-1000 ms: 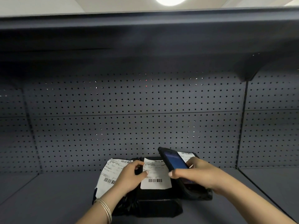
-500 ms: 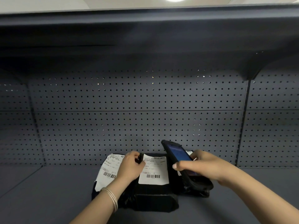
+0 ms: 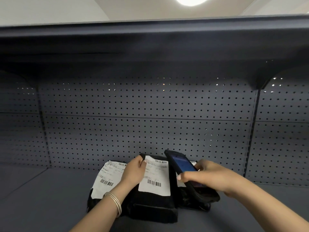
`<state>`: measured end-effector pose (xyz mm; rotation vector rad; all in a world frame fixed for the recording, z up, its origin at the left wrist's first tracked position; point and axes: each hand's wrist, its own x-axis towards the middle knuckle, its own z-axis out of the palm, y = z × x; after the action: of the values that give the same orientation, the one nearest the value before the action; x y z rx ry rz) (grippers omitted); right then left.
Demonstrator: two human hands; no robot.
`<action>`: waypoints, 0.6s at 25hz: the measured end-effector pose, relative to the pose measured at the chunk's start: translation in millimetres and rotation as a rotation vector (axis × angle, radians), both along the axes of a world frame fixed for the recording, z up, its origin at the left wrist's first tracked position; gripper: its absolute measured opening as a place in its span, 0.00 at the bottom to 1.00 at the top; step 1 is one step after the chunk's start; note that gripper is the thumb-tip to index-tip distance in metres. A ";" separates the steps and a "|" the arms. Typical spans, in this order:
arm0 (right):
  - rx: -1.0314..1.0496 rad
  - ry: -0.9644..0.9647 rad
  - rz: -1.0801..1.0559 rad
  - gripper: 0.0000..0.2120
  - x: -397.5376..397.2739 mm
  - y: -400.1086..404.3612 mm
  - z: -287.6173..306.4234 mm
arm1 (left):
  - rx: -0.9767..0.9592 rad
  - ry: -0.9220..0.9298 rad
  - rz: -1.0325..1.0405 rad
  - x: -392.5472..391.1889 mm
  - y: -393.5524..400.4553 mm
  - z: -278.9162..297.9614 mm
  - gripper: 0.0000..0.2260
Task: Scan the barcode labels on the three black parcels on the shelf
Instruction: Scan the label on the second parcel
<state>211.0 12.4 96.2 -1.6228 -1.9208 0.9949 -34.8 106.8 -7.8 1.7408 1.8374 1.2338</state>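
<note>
Both forearms are bare of sleeves; thin silver bangles (image 3: 115, 202) ring the left wrist

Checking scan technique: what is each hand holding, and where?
Right hand holds the handheld scanner around its lower body. Left hand pinches the middle parcel at its top edge.

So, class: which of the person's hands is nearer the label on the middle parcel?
Left. The left hand rests on the middle label, covering its left edge. The right hand holds the scanner just right of that label, not touching it.
</note>
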 end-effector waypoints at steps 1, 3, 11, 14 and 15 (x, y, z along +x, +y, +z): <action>0.000 -0.009 0.009 0.19 0.4 -1.2 2.2 | 0.074 -0.018 0.013 1.1 -5.0 3.0 0.17; -0.004 -0.021 0.024 0.18 0.8 -3.5 5.9 | 0.236 -0.031 0.044 2.8 -14.3 8.7 0.17; -0.085 -0.160 0.144 0.29 3.7 -20.4 29.2 | 0.512 0.063 0.118 4.6 -37.9 7.0 0.14; -0.144 -0.110 0.210 0.24 10.5 -22.9 40.0 | 0.550 0.120 0.119 9.7 -44.4 7.4 0.13; -0.152 -0.113 0.213 0.23 13.3 -24.2 43.9 | 0.562 0.139 0.120 12.1 -46.2 7.7 0.13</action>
<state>224.3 -11.7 140.2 -1.6114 -2.1772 1.1813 -22.7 60.7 -0.1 2.0593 1.8041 1.8582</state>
